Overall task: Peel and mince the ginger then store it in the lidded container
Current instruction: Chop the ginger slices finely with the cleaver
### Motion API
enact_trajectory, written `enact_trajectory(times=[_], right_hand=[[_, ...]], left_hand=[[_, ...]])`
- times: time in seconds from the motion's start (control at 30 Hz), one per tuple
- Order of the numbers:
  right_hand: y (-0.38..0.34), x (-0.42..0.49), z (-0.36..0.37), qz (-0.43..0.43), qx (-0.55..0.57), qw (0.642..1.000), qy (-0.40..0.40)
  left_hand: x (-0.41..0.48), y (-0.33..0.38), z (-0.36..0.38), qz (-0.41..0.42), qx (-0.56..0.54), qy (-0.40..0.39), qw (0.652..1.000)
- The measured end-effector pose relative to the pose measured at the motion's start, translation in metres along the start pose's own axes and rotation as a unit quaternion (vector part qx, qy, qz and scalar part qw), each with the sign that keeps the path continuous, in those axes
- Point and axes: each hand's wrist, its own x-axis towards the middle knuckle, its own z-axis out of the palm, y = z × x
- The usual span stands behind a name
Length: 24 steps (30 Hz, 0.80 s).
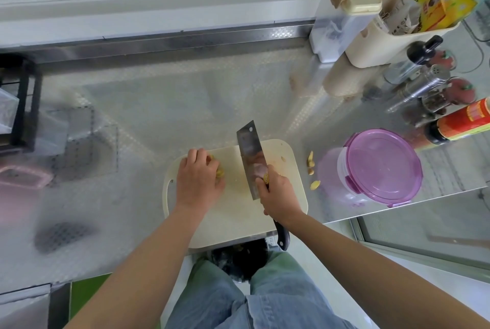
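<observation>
From the head camera, the cream cutting board (238, 212) sits at the front of the steel counter (159, 106), its near edge level with the counter's front lip and the person's jeans just below. Behind the board and to its left the embossed steel lies bare up to the back rail. A black rack (23, 106) and a blurred pink tray (23, 177) stand well off to the board's left. Right of the board the room is tighter: a few peel scraps (310, 161) lie just off its right edge, and the lidded container (381, 167), purple lid on, stands just beyond them. A red sauce bottle (461, 124) and a cream caddy (384, 39) crowd the corner behind it. The left hand (198, 179) lies palm down on the board's left part, fingers curled over the ginger (220, 172). It pins the ginger to the board, and only a yellow sliver shows past the fingertips. The right hand (278, 196) is wrapped tight round the cleaver (248, 153) where handle meets blade, the thumb against the blade's flat. The blade stands on edge across the board's middle, just right of the ginger, tip pointing away from the person. The black handle end pokes out past the board's near edge. Whether the cutting edge touches the board cannot be told.
</observation>
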Motion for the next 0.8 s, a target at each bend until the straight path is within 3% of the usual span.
enact_trajectory(times=[0.17,0.37,0.67,0.73,0.8], right_hand=[[0.001,0.000,0.001,-0.004,-0.002,1.000,0.000],[0.002,-0.002,0.000,-0.003,0.000,1.000,0.001],[-0.001,-0.007,-0.005,-0.011,-0.004,1.000,0.004],[-0.001,-0.008,-0.006,-0.014,-0.006,1.000,0.006],[-0.002,-0.009,-0.008,-0.013,-0.008,1.000,0.007]], left_hand=[[0.002,0.002,0.001,0.006,0.025,0.008,1.000],[0.008,0.006,0.004,-0.009,0.070,-0.049,0.996],[0.011,0.008,0.001,-0.006,0.045,-0.080,0.996],[0.011,0.011,-0.001,-0.019,-0.016,-0.096,0.995],[0.010,0.019,-0.008,-0.049,-0.162,-0.110,0.979]])
